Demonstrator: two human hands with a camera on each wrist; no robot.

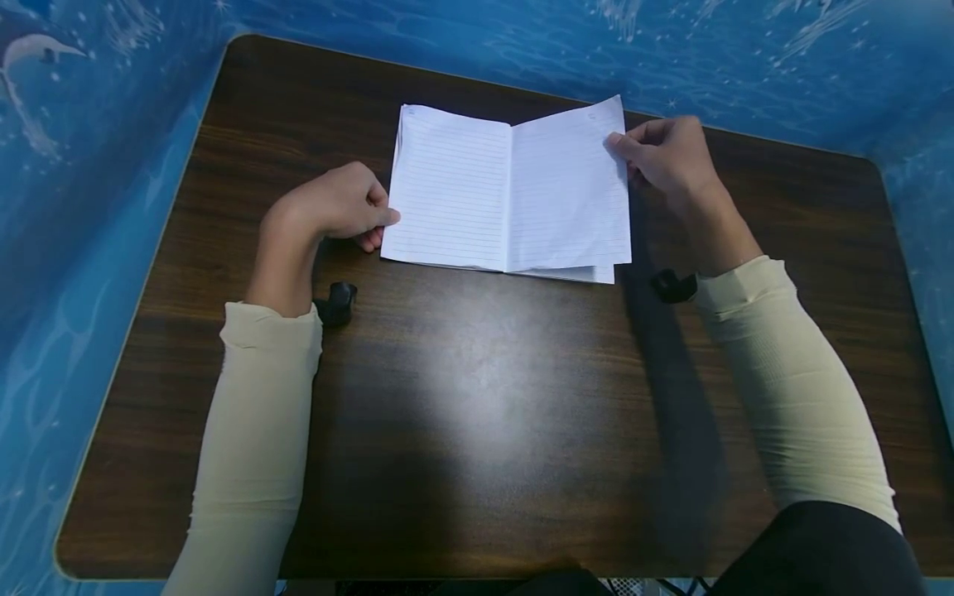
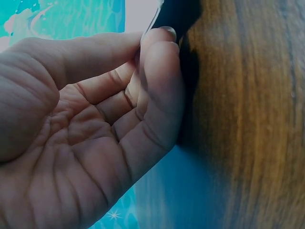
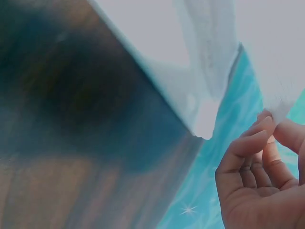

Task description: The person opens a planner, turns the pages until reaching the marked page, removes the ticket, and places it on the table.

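An open notebook (image 1: pixel 455 190) with lined white pages lies near the far edge of the table. At its left edge my left hand (image 1: pixel 339 203) pinches the pages between thumb and fingers; the left wrist view shows the thumb (image 2: pixel 95 55) meeting the fingertips at the paper's edge. My right hand (image 1: pixel 674 157) pinches the outer edge of a right-hand page (image 1: pixel 570 182), which is raised off the sheets beneath. In the right wrist view that lifted page (image 3: pixel 271 52) hangs from thumb and fingertips, apart from the lower pages (image 3: pixel 167 52).
The dark wood-grain table (image 1: pixel 477 414) has rounded corners. Blue sea-patterned cloth (image 1: pixel 447 41) surrounds it at the back and sides. A black wrist device (image 1: pixel 337 305) sits at the left cuff and another (image 1: pixel 673 286) at the right cuff.
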